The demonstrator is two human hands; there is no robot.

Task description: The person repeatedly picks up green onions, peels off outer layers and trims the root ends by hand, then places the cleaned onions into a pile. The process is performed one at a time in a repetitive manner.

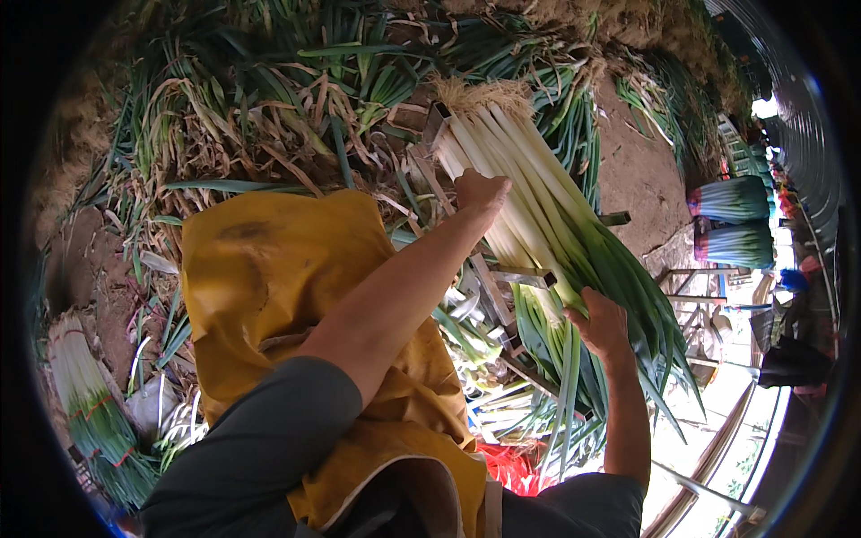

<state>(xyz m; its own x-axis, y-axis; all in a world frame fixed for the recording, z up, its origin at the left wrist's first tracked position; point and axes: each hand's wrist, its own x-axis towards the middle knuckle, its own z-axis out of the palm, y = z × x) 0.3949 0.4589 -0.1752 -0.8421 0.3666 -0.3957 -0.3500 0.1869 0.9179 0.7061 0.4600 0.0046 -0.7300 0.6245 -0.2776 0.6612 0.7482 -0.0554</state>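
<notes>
A thick bunch of Welsh onions (pixel 531 181) lies slantwise on a metal tube rack (pixel 521 276), roots at the far end. Its white stalks run down into dark green leaves that droop to the right. My left hand (pixel 482 189), fingers curled, rests against the white stalks; whether anything is inside it is hidden. Lower down, my right hand (pixel 601 324) is closed on the bunch where the stalks turn green, thumb toward me. A mustard-yellow apron (pixel 289 255) covers my front and lap.
Loose onions and dry leaves (pixel 269 114) heap up beyond my lap. A tied onion bundle (pixel 94 397) lies at lower left. Finished-looking bundles (pixel 733 222) stand at right on the dirt floor (pixel 635 181). Red plastic twine (pixel 508 464) sits low, beside the apron.
</notes>
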